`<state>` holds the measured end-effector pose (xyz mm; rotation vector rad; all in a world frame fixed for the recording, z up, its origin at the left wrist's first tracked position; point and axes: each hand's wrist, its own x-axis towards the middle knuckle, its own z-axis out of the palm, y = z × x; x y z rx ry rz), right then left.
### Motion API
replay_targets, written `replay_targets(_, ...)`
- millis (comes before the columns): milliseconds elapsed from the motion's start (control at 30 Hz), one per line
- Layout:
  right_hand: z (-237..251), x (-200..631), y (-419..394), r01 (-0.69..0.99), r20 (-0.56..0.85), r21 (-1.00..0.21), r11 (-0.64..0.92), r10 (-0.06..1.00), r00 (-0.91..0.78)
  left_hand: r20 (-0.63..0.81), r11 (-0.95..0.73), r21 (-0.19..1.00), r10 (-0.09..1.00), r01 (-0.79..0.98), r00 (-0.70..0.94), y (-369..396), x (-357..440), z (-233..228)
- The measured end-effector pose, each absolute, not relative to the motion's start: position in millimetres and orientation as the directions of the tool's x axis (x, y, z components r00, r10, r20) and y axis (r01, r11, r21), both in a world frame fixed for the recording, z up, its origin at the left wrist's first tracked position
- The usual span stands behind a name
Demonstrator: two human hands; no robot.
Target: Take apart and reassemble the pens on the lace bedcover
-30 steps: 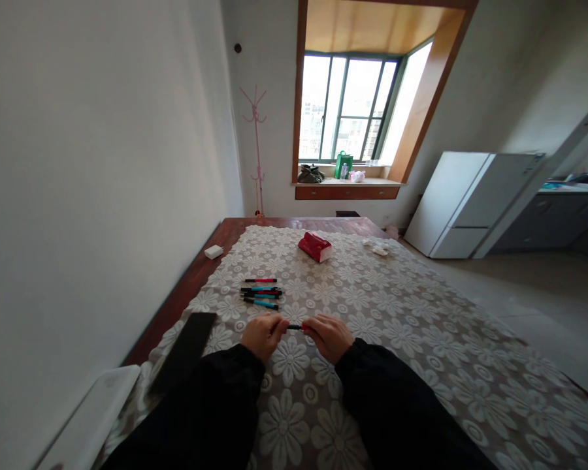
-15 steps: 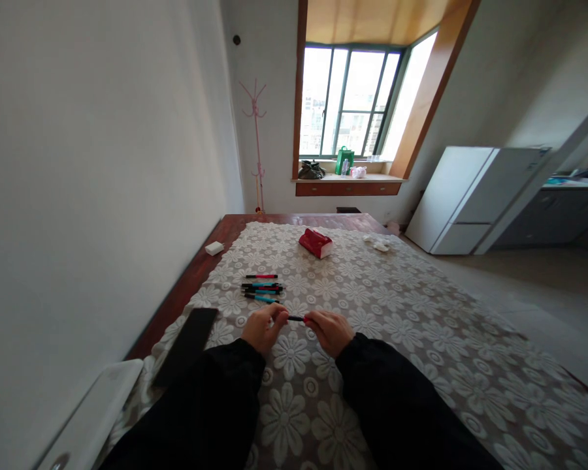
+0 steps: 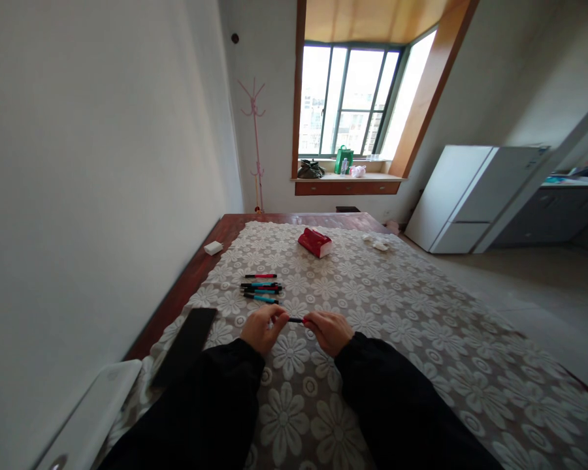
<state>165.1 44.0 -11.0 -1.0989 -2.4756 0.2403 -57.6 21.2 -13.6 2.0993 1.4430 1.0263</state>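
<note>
Pen (image 3: 296,320): held level between left hand (image 3: 261,328) and right hand (image 3: 327,330), just above surface (image 3: 421,339), near edge. Both grips pinched closed on ends. Judged light, stiff, slim, smooth; best taken by barrel ends. Spare pens (image 3: 261,289) laid beyond.

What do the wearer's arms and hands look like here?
Both arms are in long, loose black sleeves that reach the wrists. The left hand and right hand are bare: no gloves. No rings, watch or markings can be made out at this size.
</note>
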Motion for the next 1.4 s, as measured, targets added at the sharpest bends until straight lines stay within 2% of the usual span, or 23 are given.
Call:
replay_targets(100,-9.7,164.9,43.5,0.677,0.295,-0.313,0.666,0.746,-0.598,0.325,-0.402,0.640,0.914,0.654,0.244,21.2,-57.9,-13.9)
replay_targets(267,-7.6,165.1,42.0,0.688,0.270,-0.322,0.650,0.760,-0.591,0.424,-0.451,0.646,0.883,0.616,0.201,20.0,-57.0,-13.3)
replay_targets(467,-9.1,164.9,42.4,0.684,0.274,-0.313,0.659,0.752,-0.599,0.316,-0.399,0.641,0.916,0.655,0.249,21.3,-58.2,-13.1)
replay_targets(633,-8.5,165.3,42.1,0.703,0.264,-0.305,0.642,0.766,-0.586,0.401,-0.445,0.647,0.889,0.620,0.219,20.4,-57.0,-14.2)
replay_targets(833,-8.1,165.0,41.8,0.677,0.285,-0.304,0.671,0.742,-0.607,0.293,-0.399,0.653,0.917,0.644,0.271,20.3,-56.5,-9.7)
replay_targets(1067,-4.9,165.4,40.7,0.703,0.239,-0.306,0.642,0.767,-0.596,0.391,-0.462,0.604,0.882,0.649,0.264,19.8,-56.5,-12.2)
replay_targets(1200,-7.5,165.5,42.1,0.697,0.277,-0.291,0.655,0.755,-0.595,0.351,-0.407,0.638,0.909,0.654,0.223,20.0,-56.3,-11.7)
replay_targets(1300,-8.0,164.8,41.9,0.678,0.304,-0.277,0.681,0.732,-0.610,0.297,-0.407,0.620,0.913,0.670,0.280,21.3,-57.1,-11.1)
replay_targets(1400,-6.5,164.5,40.5,0.686,0.276,-0.277,0.673,0.739,-0.614,0.341,-0.456,0.594,0.889,0.663,0.306,21.3,-57.2,-10.3)
